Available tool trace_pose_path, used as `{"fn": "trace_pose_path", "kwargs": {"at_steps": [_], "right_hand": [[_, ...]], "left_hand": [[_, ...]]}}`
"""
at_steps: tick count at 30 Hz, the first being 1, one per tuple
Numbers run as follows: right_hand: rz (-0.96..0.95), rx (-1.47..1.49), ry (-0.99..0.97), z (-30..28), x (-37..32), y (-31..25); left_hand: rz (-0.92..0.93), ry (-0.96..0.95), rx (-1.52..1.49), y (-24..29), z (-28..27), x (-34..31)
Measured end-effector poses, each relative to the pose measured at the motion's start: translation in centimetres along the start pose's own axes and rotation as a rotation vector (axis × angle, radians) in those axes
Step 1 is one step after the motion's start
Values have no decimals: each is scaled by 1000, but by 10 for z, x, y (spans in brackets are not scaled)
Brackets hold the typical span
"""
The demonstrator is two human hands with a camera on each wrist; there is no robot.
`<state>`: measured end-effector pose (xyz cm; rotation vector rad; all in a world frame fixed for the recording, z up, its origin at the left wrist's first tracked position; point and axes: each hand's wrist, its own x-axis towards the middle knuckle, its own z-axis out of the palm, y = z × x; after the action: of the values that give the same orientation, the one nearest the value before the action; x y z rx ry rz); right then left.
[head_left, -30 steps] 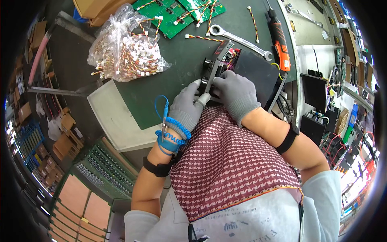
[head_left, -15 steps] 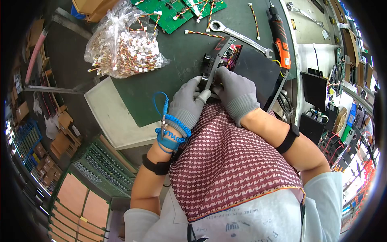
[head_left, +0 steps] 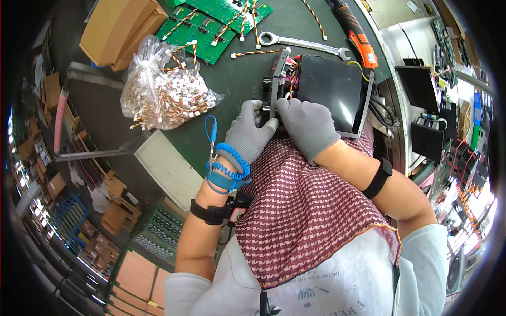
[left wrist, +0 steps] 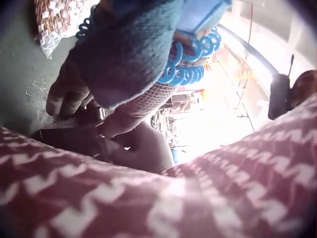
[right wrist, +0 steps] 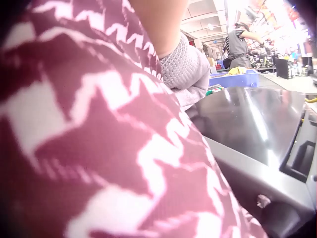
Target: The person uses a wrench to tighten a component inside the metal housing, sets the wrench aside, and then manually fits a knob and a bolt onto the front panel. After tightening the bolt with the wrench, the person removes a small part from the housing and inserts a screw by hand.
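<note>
A black electronics box (head_left: 329, 87) lies before the person, its front panel (head_left: 274, 79) facing left. Dark knobs (head_left: 266, 83) stick out of that panel, and coloured wires (head_left: 291, 66) show in the gap behind it. Grey-gloved, the left hand (head_left: 249, 129) grips the panel's near end, fingers by the lower knob and thumb at the edge. The right hand (head_left: 308, 124), gloved too, has its fingertips down behind the panel; what they hold is hidden and I cannot tell. In the right wrist view the glossy cover (right wrist: 237, 119) lies beyond the right hand (right wrist: 190, 74).
Left of the box stands a clear bag (head_left: 168, 97) of small wired connectors. Green circuit boards (head_left: 203, 31) with loose cables lie behind. A combination wrench (head_left: 305, 43) and an orange electric screwdriver (head_left: 361, 45) are beyond the box. A blue coiled cord (head_left: 232, 160) circles the left wrist.
The head view has shifted, and the box now sits squarer, its panel nearly upright in the picture. Both hands stay at the panel; the right fingertips have drawn together near its inner side.
</note>
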<state>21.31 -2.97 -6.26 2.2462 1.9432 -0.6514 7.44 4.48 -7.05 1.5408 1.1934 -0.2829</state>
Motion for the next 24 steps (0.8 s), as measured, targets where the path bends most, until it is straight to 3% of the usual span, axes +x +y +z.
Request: {"fn": "trace_pose_path", "kwargs": {"at_steps": [2, 6, 11, 16, 18, 19, 24], "right_hand": [[-7, 19, -15, 1, -3, -2], [194, 190, -62, -4, 0, -11], [264, 352, 56, 6, -7, -11], [252, 353, 5, 1, 0, -3], [142, 354, 81, 2, 7, 4], [175, 292, -18, -5, 11, 1], [105, 192, -85, -6, 3, -1]], "left_hand": [[22, 30, -29, -4, 4, -1], [1, 19, -28, -4, 6, 0], [62, 26, -208, -12, 9, 0], [45, 15, -222, -10, 6, -2], [61, 18, -213, -13, 6, 0], [60, 16, -214, -14, 5, 1], [53, -21, -203, -16, 3, 4]]}}
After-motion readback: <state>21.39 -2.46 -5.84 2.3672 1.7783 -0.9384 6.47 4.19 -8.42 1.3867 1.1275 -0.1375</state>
